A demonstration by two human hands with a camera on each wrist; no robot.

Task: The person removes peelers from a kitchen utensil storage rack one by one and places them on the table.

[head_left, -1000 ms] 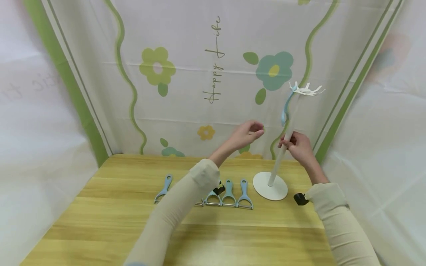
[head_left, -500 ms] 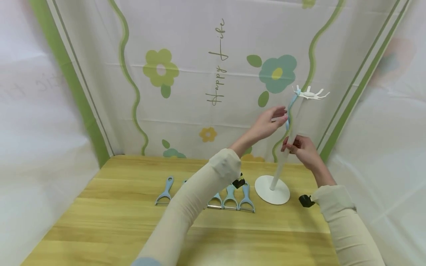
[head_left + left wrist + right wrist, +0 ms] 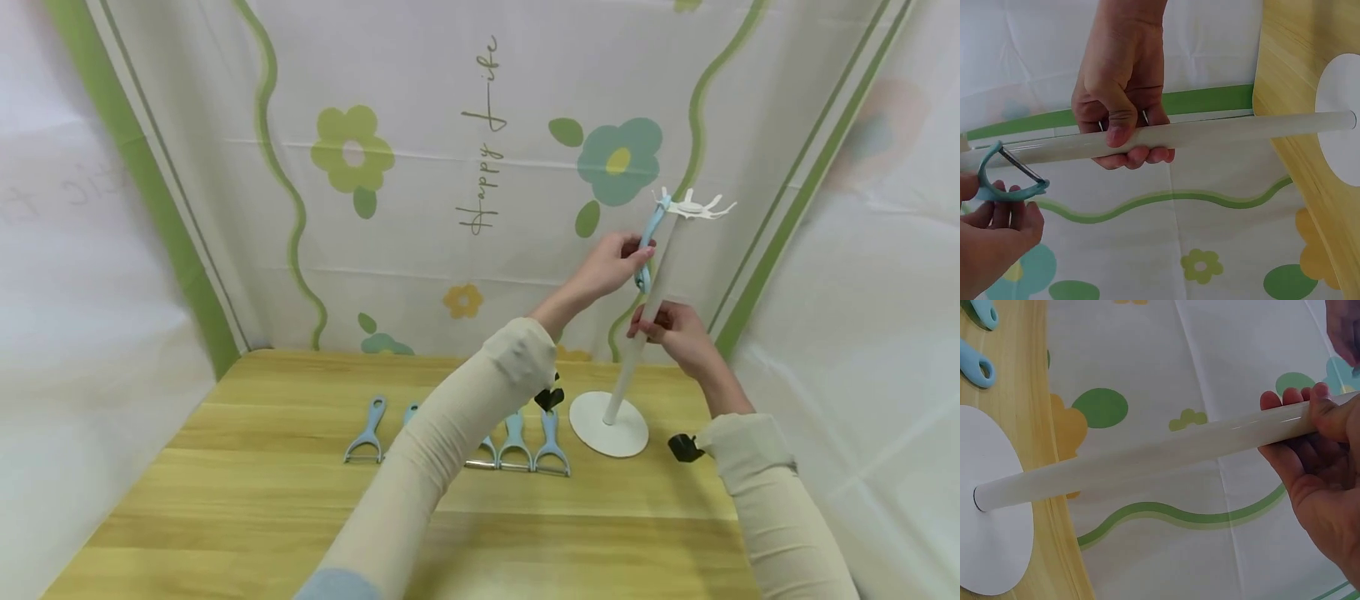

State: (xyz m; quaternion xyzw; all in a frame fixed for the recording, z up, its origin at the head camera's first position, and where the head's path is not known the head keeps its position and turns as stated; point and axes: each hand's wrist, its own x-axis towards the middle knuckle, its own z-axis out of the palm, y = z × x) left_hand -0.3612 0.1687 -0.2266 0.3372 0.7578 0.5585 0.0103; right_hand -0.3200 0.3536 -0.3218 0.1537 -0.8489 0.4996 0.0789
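A light-blue Y-shaped peeler [image 3: 654, 223] hangs by its handle end from a prong of the white hook top [image 3: 694, 208] on a tall stand. My left hand [image 3: 611, 262] pinches this peeler near its blade end, beside the pole. In the left wrist view, the peeler's curved head [image 3: 1005, 194] lies between thumb and fingers, its metal blade facing out. Lower down, my right hand [image 3: 681, 335] grips the white pole [image 3: 627, 379], thumb on one side and fingers on the other. The stand's round base [image 3: 600, 437] sits on the table.
Several more blue peelers lie in a row on the wooden table [image 3: 225, 500], among them one at the left [image 3: 367, 435] and one at the right end [image 3: 550, 433]. My left sleeve [image 3: 442, 433] hides part of the row. A floral curtain [image 3: 420, 217] stands behind the table.
My left hand has moved right and up from left of the stand to the hanging peeler and now holds its lower end. The right hand stays on the pole.
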